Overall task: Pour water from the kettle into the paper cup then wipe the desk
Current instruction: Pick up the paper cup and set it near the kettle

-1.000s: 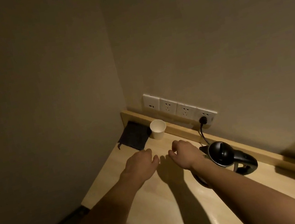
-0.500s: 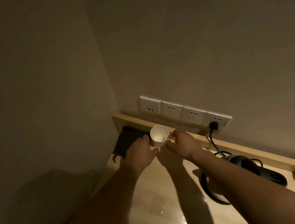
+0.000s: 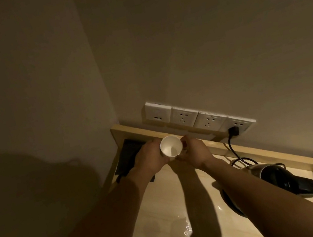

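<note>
A white paper cup (image 3: 170,145) is held between both hands near the back left corner of the light wooden desk (image 3: 160,203). My left hand (image 3: 151,155) wraps its left side and my right hand (image 3: 195,150) its right side. The cup's mouth tilts toward the camera and looks empty. A black kettle (image 3: 281,178) stands on its base at the right, partly hidden behind my right forearm. A dark cloth (image 3: 127,155) lies in the corner, partly under my left hand. A small puddle of water (image 3: 180,233) glistens on the desk near the front.
A row of white wall sockets (image 3: 195,117) sits above the desk's raised back ledge (image 3: 262,154). The kettle's black cord (image 3: 232,146) runs from the rightmost socket down to the base. Walls close the desk at the back and left.
Both hands reached forward to the cup, closed on its sides and lifted it, tilting its mouth toward me. The camera moved closer to the corner.
</note>
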`<state>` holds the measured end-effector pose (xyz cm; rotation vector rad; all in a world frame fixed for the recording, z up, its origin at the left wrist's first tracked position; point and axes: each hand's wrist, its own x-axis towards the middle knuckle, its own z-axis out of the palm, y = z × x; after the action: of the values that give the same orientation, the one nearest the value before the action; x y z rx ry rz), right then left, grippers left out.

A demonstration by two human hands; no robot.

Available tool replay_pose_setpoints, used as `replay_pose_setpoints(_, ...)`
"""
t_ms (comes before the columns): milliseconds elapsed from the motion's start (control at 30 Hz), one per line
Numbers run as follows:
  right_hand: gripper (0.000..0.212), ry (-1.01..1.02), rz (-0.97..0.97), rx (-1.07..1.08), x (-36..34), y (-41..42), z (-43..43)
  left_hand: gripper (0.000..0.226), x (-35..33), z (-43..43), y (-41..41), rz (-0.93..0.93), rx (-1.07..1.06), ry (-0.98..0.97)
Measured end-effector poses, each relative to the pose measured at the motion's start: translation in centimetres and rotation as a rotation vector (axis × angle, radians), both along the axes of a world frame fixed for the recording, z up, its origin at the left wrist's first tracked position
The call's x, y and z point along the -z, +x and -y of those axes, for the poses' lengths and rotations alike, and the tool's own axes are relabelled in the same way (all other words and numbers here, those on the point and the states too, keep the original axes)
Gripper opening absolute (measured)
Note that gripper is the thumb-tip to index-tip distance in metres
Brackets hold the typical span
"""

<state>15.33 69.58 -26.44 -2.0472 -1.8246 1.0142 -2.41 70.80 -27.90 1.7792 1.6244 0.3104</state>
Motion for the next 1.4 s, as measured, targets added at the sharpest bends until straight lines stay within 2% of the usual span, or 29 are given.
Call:
replay_pose_setpoints(267,0.056,0.058,-0.033,0.042,-1.5,-0.3,5.1,0.067,-2.1,4.5,-0.8,0.005,-0.004,0.015)
replay_pose_setpoints(600,0.059,0.008,-0.085,0.071,0.0,-1.2,13.8,0.067,-0.9,13.2,-1.6,-0.054,-0.021,-0.046)
replay_pose_setpoints(933,0.064,-0.011,-0.106,0.095,1.4,-2.0,15.7,0.068,0.1,15.8,-2.4,-0.081,-0.047,-0.062)
replay_pose_setpoints(1100,0.074,-0.032,-0.082,0.085,1.5,-1.4,16.4,0.075,0.0,16.5,-2.6,-0.092,-0.044,-0.062)
replay_pose_setpoints(1267,0.074,-0.024,-0.089,0.075,-0.8,0.0,17.8,0.087,-1.3,18.0,-3.2,-0.051,-0.162,-0.094)
replay_pose_setpoints(1400,0.064,0.081,-0.138,0.045,-5.4,1.7,19.6,0.08,-3.5,19.8,-1.3,0.046,-0.255,-0.037)
